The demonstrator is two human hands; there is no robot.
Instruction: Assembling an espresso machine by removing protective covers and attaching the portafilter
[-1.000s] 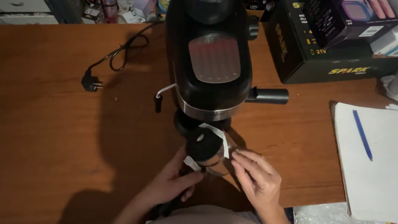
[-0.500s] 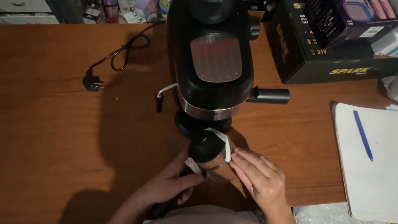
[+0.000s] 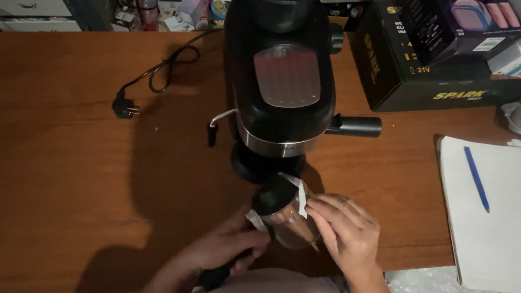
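Glass carafe (image 3: 288, 219) from the espresso machine (image 3: 281, 83) sits tilted in our hands just in front of the machine's base, over the near edge of the wooden table (image 3: 45, 173). Our left hand (image 3: 221, 248) is closed around its black handle, which points back toward us, and our right hand (image 3: 346, 233) has its fingertips pinched on a strip of white tape (image 3: 299, 194) stuck across the black lid and down the glass; a second bit of tape shows at the lid's left side. We judge that we are at the unpacking step, peeling off the transport tape that keeps the lid shut. The next move calls for a steady hold on the handle and a slow pull along the strip, so the glass does not jerk against the machine. The power cord (image 3: 156, 81) lies unplugged at the left; a notebook (image 3: 503, 216) with a blue pen (image 3: 476, 178) lies at the right.
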